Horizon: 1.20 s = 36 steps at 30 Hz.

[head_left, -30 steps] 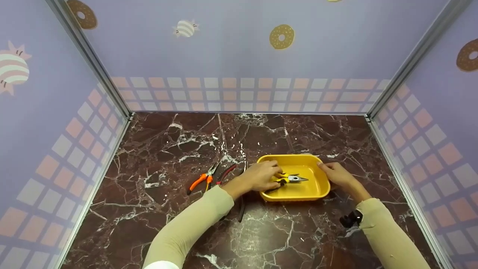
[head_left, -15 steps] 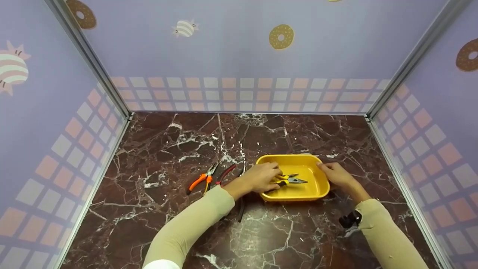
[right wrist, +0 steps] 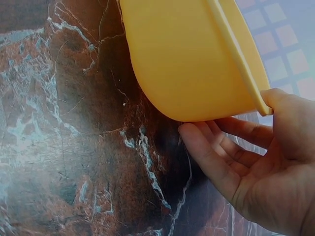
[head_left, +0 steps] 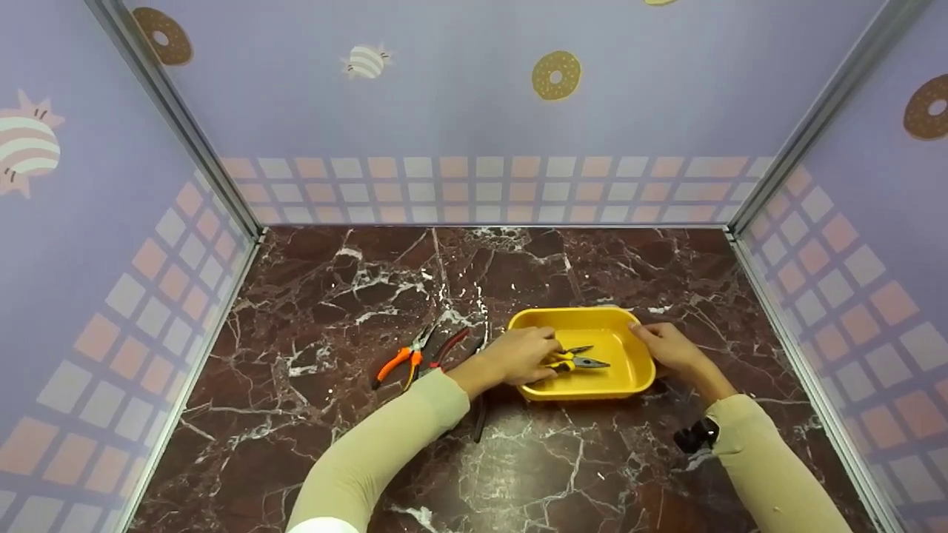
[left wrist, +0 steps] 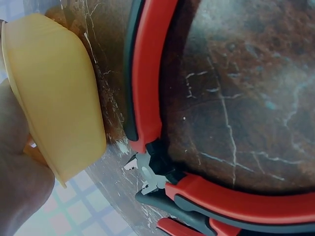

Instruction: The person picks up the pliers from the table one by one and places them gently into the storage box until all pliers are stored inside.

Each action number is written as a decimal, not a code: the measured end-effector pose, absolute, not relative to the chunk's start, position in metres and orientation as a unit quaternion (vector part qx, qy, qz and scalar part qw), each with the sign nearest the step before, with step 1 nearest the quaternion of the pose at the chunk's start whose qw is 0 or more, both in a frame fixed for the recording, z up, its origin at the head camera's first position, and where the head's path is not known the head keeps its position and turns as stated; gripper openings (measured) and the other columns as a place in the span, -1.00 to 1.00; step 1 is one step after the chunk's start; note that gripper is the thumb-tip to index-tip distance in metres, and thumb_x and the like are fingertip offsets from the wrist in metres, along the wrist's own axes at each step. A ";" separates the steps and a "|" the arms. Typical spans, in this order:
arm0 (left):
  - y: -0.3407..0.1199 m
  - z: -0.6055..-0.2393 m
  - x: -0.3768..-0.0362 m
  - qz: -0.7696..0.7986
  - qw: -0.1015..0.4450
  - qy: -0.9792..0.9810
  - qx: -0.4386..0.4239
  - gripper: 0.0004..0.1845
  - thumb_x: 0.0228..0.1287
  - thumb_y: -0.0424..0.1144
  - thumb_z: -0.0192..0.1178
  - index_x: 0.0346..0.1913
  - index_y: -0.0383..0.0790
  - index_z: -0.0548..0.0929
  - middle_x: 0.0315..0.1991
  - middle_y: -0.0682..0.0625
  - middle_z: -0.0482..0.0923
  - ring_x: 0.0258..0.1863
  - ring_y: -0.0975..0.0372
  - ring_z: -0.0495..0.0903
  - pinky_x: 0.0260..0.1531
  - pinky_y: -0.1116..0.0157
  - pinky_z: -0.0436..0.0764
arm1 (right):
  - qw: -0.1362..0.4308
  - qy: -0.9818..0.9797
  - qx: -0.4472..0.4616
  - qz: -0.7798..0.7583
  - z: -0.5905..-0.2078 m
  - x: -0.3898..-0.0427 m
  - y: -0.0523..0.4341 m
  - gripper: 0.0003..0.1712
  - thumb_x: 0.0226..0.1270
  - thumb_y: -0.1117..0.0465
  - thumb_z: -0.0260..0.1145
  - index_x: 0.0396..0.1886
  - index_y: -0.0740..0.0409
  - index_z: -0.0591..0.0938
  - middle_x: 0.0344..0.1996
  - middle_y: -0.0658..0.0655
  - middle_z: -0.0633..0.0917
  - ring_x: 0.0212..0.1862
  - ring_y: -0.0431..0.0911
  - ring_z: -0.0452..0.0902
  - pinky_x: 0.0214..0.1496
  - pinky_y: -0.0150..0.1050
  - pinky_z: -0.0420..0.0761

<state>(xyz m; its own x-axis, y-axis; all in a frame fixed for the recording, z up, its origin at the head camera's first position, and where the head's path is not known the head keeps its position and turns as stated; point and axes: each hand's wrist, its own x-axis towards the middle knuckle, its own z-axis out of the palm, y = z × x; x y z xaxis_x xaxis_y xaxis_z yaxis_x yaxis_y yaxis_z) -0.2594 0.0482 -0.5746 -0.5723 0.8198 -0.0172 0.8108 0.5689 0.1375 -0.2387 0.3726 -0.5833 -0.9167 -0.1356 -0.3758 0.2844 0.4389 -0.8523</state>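
My left hand point(head_left: 524, 352) reaches over the left wall of a yellow plastic tray point(head_left: 634, 363). Its fingers hold the handle end of yellow-and-black needle-nose pliers point(head_left: 591, 363), whose tips point right over the tray floor. A second dark jaw tip point(head_left: 581, 349) shows just behind them; the handles there are mostly hidden by my hand. At the tray's right end, my right hand point(head_left: 670, 352) grips the rim, thumb on top and fingers against the outer wall, as the right wrist view shows. In the left wrist view, red-and-black cutting pliers point(left wrist: 147, 73) lie spread beneath my wrist.
Orange-handled pliers point(head_left: 401, 363) lie on the dark marbled tabletop point(head_left: 311, 437), left of the tray. Beside them is a red handle point(head_left: 452, 345), partly behind my left forearm. A dark handle point(head_left: 480, 422) sticks out below that wrist. Patterned panels point(head_left: 459, 111) enclose the back and sides.
The needle-nose pliers have turned slightly and dropped a little in the tray, and the jaw tip behind them has separated from them. The right hand keeps its place on the rim.
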 end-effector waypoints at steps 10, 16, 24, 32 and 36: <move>0.049 -0.576 -0.258 0.043 0.038 0.887 0.457 -0.52 0.40 0.15 0.37 0.20 -0.07 0.69 0.07 0.04 0.57 -0.02 0.16 0.63 0.09 0.21 0.66 | 0.201 0.823 0.050 -0.528 -0.583 -0.239 0.371 -0.26 0.74 -0.13 0.04 0.33 0.55 0.52 -0.18 0.32 0.73 -0.29 0.00 0.75 -0.33 -0.11 0.80; 0.050 -0.576 -0.258 0.044 0.035 0.888 0.457 -0.53 0.40 0.15 0.37 0.19 -0.06 0.68 0.07 0.04 0.56 -0.03 0.16 0.63 0.07 0.20 0.67 | 0.211 0.815 0.058 -0.537 -0.579 -0.240 0.371 -0.25 0.75 -0.11 0.03 0.35 0.57 0.48 -0.15 0.34 0.73 -0.26 0.02 0.76 -0.30 -0.09 0.80; 0.052 -0.573 -0.257 0.037 0.027 0.891 0.451 -0.54 0.40 0.15 0.38 0.18 -0.04 0.69 0.05 0.05 0.56 -0.03 0.15 0.63 0.03 0.20 0.67 | 0.223 0.824 0.090 -0.513 -0.570 -0.240 0.370 -0.08 0.69 -0.24 0.04 0.46 0.60 0.35 0.00 0.37 0.68 -0.17 0.02 0.77 -0.19 -0.05 0.82; 0.052 -0.577 -0.256 0.032 0.034 0.892 0.449 -0.52 0.40 0.18 0.36 0.19 -0.04 0.68 0.07 0.05 0.55 -0.02 0.16 0.62 0.07 0.21 0.66 | 0.299 0.758 0.093 -0.573 -0.565 -0.242 0.376 -0.16 0.74 -0.20 -0.03 0.49 0.52 0.34 0.14 0.39 0.66 0.02 0.10 0.73 0.02 0.11 0.78; 0.051 -0.578 -0.256 0.030 0.033 0.895 0.444 -0.51 0.41 0.19 0.36 0.20 -0.04 0.68 0.06 0.06 0.54 -0.03 0.16 0.62 0.07 0.21 0.66 | 0.323 0.732 0.083 -0.594 -0.564 -0.248 0.381 -0.31 0.79 -0.07 -0.06 0.44 0.48 0.42 0.11 0.33 0.69 0.06 0.10 0.70 0.06 0.12 0.76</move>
<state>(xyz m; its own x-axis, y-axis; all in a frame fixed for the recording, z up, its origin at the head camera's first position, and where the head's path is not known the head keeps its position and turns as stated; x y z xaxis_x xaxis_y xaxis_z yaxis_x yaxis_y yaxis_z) -0.2561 0.0513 -0.5778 -0.6041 0.7962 -0.0321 0.7924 0.6045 0.0820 -0.2479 0.3808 -0.5639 -0.7773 -0.2618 -0.5720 0.5060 0.2800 -0.8158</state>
